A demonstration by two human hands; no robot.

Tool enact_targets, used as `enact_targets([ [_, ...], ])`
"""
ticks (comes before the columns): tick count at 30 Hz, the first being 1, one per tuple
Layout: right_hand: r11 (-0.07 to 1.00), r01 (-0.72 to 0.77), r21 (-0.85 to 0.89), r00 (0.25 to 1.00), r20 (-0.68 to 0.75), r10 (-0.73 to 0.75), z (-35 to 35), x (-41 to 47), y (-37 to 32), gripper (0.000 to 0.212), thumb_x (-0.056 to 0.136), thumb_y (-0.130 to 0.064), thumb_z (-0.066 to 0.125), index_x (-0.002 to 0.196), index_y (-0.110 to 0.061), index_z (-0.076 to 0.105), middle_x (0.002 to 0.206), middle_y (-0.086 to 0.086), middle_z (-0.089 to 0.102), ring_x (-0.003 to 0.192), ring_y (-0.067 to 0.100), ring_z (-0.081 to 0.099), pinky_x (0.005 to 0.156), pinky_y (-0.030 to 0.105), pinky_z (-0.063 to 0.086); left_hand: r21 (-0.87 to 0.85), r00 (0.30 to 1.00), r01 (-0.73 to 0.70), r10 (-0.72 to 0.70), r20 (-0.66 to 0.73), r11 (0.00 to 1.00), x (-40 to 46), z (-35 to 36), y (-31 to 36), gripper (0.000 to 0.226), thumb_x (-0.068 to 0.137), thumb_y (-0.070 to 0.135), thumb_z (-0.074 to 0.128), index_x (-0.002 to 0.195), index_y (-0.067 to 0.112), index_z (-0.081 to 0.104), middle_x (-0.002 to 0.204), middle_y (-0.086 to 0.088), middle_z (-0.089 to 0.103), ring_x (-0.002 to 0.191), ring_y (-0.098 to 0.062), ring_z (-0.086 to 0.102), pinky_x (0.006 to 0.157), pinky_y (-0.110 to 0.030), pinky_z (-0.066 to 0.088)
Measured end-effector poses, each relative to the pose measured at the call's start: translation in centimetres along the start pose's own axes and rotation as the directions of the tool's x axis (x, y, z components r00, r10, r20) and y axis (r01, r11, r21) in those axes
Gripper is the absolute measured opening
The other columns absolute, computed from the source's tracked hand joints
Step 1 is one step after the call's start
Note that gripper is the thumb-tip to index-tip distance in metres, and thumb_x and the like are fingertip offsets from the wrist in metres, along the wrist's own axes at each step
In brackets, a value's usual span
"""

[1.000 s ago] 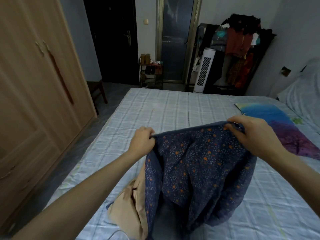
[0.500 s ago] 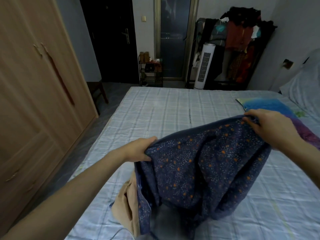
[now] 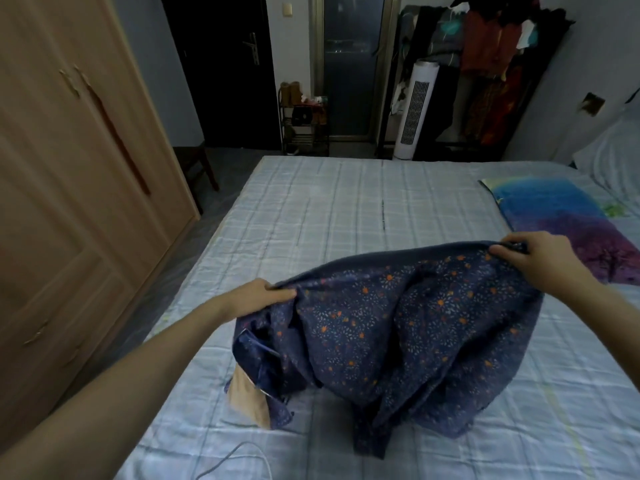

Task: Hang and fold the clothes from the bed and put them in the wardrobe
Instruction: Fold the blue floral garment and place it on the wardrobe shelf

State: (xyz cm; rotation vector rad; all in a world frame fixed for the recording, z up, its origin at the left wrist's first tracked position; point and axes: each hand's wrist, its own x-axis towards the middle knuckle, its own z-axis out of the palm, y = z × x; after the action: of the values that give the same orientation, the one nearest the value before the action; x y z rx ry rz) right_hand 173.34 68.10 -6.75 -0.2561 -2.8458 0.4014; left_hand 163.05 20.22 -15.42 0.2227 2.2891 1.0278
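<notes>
Spreading a navy floral garment (image 3: pixel 398 327) over the bed (image 3: pixel 329 209), the person has it by its upper edge in the head view, the only view there is. The left hand (image 3: pixel 258 297) pinches the edge at its left end, fingers curled into the cloth; the right hand (image 3: pixel 535 259) pinches the far right end, thumb over the hem. Both grips are narrow, holding fabric and nothing else. Between them the edge runs taut and raised, while the body of the garment sags in loose folds, its lower part already lying on the plaid sheet.

The chief risk, as I judge it, is a crooked lay. The right hand is farther up the bed than the left, so the garment may come down skewed, with the bunched folds at the lower left trapped underneath. A tan piece of cloth (image 3: pixel 247 398) shows at that corner, just under the navy fabric; whether it is a lining or a separate item I cannot tell, and if separate it could get folded in. A thin cord (image 3: pixel 235 457) lies on the sheet near the front edge and could snag the hem. The wardrobe (image 3: pixel 69 202) stands shut on the left, well apart from the garment, so putting anything away will call for a free hand.
</notes>
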Motion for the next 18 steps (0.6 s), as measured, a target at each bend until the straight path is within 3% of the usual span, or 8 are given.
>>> enact_targets([
  [2, 0.997, -0.081, -0.006, 0.994, 0.073, 0.082, 0.6, -0.1, 1.7, 0.024, 0.088, -0.032, 0.068, 0.089, -0.009, 0.074, 0.090, 0.020, 0.072, 0.087, 0.037, 0.066, 0.067, 0.036, 0.042, 0.380, 0.985, -0.075, 0.009, 0.173, 0.922, -0.7, -1.0, -1.5, 0.025, 0.074, 0.039, 0.079, 0.089, 0.019, 0.075, 0.085, 0.004, 0.075, 0.080, -0.012, 0.070, 0.076, -0.030, 0.055],
  [5, 0.990, -0.139, -0.010, 0.984, 0.111, 0.139, 1.9, 0.0, 2.4, 0.031, 0.090, -0.036, 0.064, 0.092, -0.007, 0.074, 0.094, 0.022, 0.071, 0.091, 0.039, 0.066, 0.067, 0.037, 0.042, 0.696, 0.992, -0.130, 0.087, 0.096, 0.706, 0.2, -2.5, -2.7, 0.009, 0.079, 0.019, 0.068, 0.082, 0.020, 0.059, 0.085, 0.002, 0.064, 0.088, -0.023, 0.063, 0.074, -0.036, 0.050],
  [7, 0.991, -0.135, -0.026, 0.985, 0.108, 0.137, 2.3, 0.8, 2.2, 0.033, 0.092, -0.039, 0.061, 0.096, -0.008, 0.072, 0.096, 0.022, 0.071, 0.092, 0.038, 0.065, 0.068, 0.040, 0.045, 0.754, 0.977, -0.125, 0.214, -0.020, 0.645, 1.5, -4.7, -2.4, 0.011, 0.081, 0.015, 0.063, 0.085, 0.020, 0.054, 0.090, -0.003, 0.057, 0.093, -0.030, 0.058, 0.075, -0.038, 0.046],
  [11, 0.994, -0.112, -0.018, 0.994, 0.002, 0.112, 0.2, 5.0, 1.6, 0.039, 0.091, -0.049, 0.056, 0.084, -0.013, 0.070, 0.081, 0.021, 0.068, 0.078, 0.039, 0.063, 0.062, 0.043, 0.052, 0.768, 0.907, -0.071, 0.362, -0.216, 0.637, 3.6, -10.7, 1.1, 0.022, 0.092, 0.022, 0.058, 0.112, 0.017, 0.066, 0.103, -0.013, 0.067, 0.098, -0.032, 0.062, 0.078, -0.039, 0.049],
  [15, 0.977, -0.211, 0.032, 0.964, -0.160, 0.214, -2.7, 10.4, 1.1, 0.073, 0.075, -0.085, 0.035, 0.054, -0.017, 0.049, 0.050, 0.013, 0.045, 0.050, 0.031, 0.049, 0.047, 0.030, 0.036, 0.776, 0.809, 0.010, 0.451, -0.377, 0.631, 5.0, -16.2, 7.4, 0.021, 0.095, 0.031, 0.051, 0.113, 0.033, 0.063, 0.105, -0.005, 0.067, 0.100, -0.033, 0.061, 0.075, -0.041, 0.051],
  [18, 0.967, -0.223, 0.121, 0.932, -0.266, 0.248, -6.6, 14.2, -1.4, 0.064, 0.087, -0.068, 0.048, 0.049, -0.018, 0.040, 0.049, 0.013, 0.042, 0.057, 0.034, 0.052, 0.050, 0.034, 0.035, 0.771, 0.665, 0.061, 0.550, -0.505, 0.634, 5.3, -20.2, 13.4, 0.024, 0.092, 0.018, 0.049, 0.112, 0.027, 0.059, 0.110, -0.012, 0.062, 0.102, -0.040, 0.058, 0.076, -0.047, 0.049],
])
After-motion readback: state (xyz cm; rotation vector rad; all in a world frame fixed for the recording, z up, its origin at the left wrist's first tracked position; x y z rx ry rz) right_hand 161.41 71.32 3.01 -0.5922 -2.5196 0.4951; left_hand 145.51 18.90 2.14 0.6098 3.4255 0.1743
